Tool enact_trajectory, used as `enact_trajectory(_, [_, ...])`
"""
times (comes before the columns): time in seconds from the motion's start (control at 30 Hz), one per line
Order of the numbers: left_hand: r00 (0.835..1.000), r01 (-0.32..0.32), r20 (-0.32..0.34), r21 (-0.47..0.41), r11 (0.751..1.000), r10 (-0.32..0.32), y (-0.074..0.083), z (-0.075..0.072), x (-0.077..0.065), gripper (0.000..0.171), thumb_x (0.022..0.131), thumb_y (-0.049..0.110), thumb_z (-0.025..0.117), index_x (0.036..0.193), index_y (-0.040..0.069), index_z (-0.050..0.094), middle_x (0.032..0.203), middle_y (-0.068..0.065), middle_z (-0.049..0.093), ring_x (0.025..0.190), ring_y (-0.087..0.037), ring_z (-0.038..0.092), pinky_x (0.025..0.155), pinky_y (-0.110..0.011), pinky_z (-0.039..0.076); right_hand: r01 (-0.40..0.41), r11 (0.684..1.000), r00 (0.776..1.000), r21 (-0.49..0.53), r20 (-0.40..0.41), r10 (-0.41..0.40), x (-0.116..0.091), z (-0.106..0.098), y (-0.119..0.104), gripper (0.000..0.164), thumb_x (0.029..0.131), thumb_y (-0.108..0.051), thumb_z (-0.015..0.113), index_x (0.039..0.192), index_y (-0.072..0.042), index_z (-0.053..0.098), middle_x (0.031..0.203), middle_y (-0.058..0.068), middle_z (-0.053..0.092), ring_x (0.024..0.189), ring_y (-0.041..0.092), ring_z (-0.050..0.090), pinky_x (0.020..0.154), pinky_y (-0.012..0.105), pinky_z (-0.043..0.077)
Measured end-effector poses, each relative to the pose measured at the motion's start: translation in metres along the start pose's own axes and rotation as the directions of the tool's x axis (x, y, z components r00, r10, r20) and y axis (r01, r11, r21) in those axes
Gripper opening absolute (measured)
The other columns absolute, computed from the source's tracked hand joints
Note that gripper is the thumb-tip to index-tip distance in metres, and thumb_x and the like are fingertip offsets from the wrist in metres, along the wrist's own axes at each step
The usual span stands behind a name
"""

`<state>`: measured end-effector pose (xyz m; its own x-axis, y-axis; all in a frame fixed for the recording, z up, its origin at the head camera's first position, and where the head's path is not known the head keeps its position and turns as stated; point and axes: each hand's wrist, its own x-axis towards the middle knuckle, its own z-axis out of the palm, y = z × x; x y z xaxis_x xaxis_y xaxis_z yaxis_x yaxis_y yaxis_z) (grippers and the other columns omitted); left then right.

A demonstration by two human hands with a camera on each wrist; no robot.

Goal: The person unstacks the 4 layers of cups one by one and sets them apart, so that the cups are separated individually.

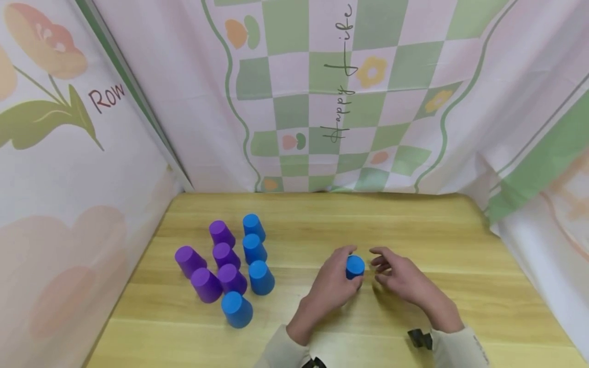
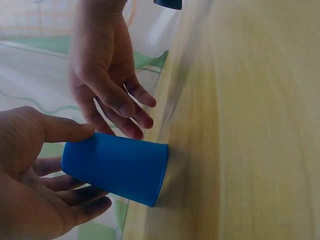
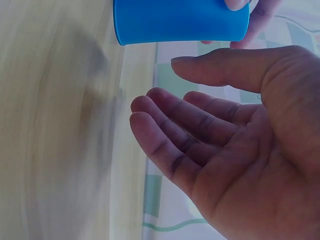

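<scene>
My left hand (image 1: 335, 278) grips an upside-down blue cup (image 1: 355, 266) near its narrow closed end. In the left wrist view the thumb lies on one side of the blue cup (image 2: 115, 165) and the fingers pass round the other. The wide rim faces the tabletop; whether it touches the wood, I cannot tell. Just to the right, my right hand (image 1: 399, 274) hovers beside the cup, palm towards it and holding nothing. The right wrist view shows that hand's loosely bent fingers (image 3: 160, 140) apart from the blue cup (image 3: 180, 20).
On the left of the wooden table (image 1: 414, 220) stand several upside-down purple cups (image 1: 232, 279) in a cluster. Several blue cups (image 1: 261, 277) stand along its right and front side. A patterned cloth (image 1: 331, 112) hangs behind the table, with more cloth at both sides.
</scene>
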<state>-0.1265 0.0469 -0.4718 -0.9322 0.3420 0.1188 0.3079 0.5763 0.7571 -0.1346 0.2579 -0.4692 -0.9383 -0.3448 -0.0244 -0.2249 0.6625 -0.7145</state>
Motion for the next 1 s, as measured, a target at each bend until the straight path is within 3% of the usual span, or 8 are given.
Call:
enact_trajectory(0.4, [0.999, 0.038, 0.013, -0.06, 0.997, -0.037, -0.006, 0.0, -0.003, 0.054, 0.094, 0.017, 0.08, 0.144, 0.013, 0.059, 0.14, -0.003, 0.066, 0.131, -0.02, 0.062, 0.11, -0.041, 0.054, -0.054, 0.999, 0.998, -0.006, 0.022, 0.054, 0.0, 0.002, -0.005, 0.056, 0.093, 0.002, 0.07, 0.144, 0.008, 0.049, 0.117, 0.019, 0.072, 0.107, 0.036, 0.071, 0.091, 0.054, 0.062])
enact_trajectory(1.0, [0.997, 0.054, -0.046, -0.072, 0.996, -0.057, -0.001, -0.024, -0.011, 0.054, 0.093, 0.013, 0.081, 0.142, 0.012, 0.06, 0.138, -0.006, 0.066, 0.13, -0.023, 0.063, 0.109, -0.045, 0.056, -0.037, 0.999, 0.998, 0.007, 0.059, 0.037, 0.0, 0.005, -0.011, 0.048, 0.096, -0.001, 0.07, 0.14, 0.007, 0.054, 0.113, 0.013, 0.073, 0.105, 0.031, 0.071, 0.086, 0.046, 0.064])
